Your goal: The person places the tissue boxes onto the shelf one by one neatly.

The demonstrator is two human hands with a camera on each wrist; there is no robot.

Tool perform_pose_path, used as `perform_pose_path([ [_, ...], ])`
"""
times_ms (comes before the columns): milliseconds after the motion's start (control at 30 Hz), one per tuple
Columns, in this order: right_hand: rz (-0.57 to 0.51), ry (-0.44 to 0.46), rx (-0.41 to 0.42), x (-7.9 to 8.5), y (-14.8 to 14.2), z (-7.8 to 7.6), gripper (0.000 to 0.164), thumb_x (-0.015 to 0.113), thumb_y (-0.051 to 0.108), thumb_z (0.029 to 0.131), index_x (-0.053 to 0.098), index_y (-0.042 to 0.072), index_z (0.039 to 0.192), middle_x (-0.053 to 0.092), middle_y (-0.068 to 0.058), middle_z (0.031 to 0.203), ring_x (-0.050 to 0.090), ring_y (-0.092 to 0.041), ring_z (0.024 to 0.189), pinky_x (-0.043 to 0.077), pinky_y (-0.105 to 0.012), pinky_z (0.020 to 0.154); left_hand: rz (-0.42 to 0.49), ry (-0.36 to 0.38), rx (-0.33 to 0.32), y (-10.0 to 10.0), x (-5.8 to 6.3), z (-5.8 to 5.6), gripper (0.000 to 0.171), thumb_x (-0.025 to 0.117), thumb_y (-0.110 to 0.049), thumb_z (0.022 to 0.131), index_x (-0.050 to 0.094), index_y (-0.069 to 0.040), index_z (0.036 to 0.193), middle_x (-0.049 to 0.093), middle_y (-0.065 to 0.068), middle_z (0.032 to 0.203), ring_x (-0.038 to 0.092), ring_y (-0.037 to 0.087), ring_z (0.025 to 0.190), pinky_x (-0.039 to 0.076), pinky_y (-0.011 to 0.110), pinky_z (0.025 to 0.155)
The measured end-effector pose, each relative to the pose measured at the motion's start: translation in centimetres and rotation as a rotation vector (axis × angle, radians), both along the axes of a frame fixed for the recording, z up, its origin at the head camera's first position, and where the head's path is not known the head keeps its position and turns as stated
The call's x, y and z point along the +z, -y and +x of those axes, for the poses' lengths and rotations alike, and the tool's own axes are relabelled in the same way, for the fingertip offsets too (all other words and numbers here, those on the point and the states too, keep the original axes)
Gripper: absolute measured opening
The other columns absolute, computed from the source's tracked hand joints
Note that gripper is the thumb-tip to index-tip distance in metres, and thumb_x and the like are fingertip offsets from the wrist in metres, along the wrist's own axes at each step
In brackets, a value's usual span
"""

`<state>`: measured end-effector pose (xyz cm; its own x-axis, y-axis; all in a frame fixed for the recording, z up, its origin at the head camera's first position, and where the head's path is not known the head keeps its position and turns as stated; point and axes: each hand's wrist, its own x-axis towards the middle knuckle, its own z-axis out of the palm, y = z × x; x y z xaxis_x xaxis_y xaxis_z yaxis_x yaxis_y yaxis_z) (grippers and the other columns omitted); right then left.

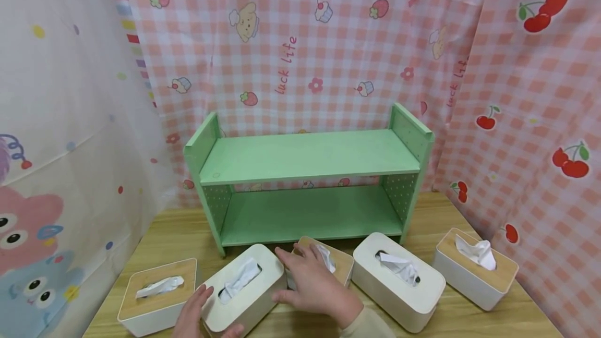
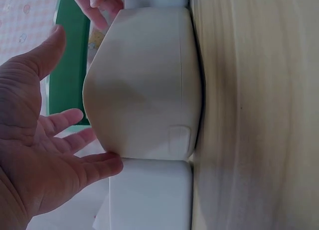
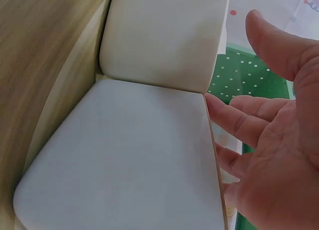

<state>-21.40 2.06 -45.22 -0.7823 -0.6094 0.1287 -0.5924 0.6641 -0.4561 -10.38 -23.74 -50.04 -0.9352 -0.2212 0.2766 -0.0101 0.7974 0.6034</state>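
Five-sided clutter aside, a row of several tissue boxes stands on the table. My left hand [image 1: 191, 317] is at the near left end of a cream tissue box [image 1: 226, 314]. In the left wrist view its fingers are spread, and one fingertip touches the box's edge. My right hand [image 1: 319, 286] lies over a white tissue box with a wooden lid [image 1: 341, 262], partly hiding it. The right wrist view shows the fingers extended along this lid's edge, one fingertip near the corner where the two boxes meet. White tissue pokes out of each box.
A green two-tier shelf [image 1: 310, 158] stands behind the boxes. Another wooden-lidded box [image 1: 152, 304] is at left; a cream box [image 1: 399, 299] and a wooden-lidded box [image 1: 474, 280] are at right. Patterned curtains [image 1: 291, 20] hang around the wooden table [image 1: 159, 228].
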Motion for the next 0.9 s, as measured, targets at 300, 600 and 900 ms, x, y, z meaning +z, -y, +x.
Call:
perform_pose_path([
  [300,0.1,-0.096,-0.09,-0.2,0.2,0.0,0.088,0.083,0.054,0.089,0.05,0.014,0.16,0.066,-0.014,0.147,0.047,-0.038,0.15,0.023,-0.068,0.128,0.036,0.058,-0.069,-0.2,0.4,-1.0,0.114,0.097,-0.053,0.07,0.046,0.007,0.152,0.038,0.036,0.162,0.04,0.059,0.146,0.045,0.074,0.109],
  [600,0.073,-0.099,-0.081,-0.3,0.7,0.4,0.089,0.087,0.05,0.087,0.052,0.011,0.158,0.066,-0.012,0.151,0.047,-0.043,0.151,0.024,-0.07,0.126,0.279,0.438,0.103,-0.7,-0.8,-1.5,0.145,0.089,-0.068,0.075,0.007,0.012,0.164,0.031,0.049,0.158,0.045,0.065,0.139,0.047,0.072,0.107],
  [900,-0.041,-0.105,-0.089,-0.9,1.5,0.8,0.089,0.091,0.04,0.086,0.05,0.008,0.158,0.069,-0.01,0.145,0.055,-0.035,0.142,0.031,-0.065,0.125,0.238,0.341,0.106,-1.9,-1.5,-1.3,0.14,0.093,-0.057,0.076,0.009,0.014,0.162,0.029,0.05,0.159,0.045,0.067,0.139,0.046,0.071,0.11],
])
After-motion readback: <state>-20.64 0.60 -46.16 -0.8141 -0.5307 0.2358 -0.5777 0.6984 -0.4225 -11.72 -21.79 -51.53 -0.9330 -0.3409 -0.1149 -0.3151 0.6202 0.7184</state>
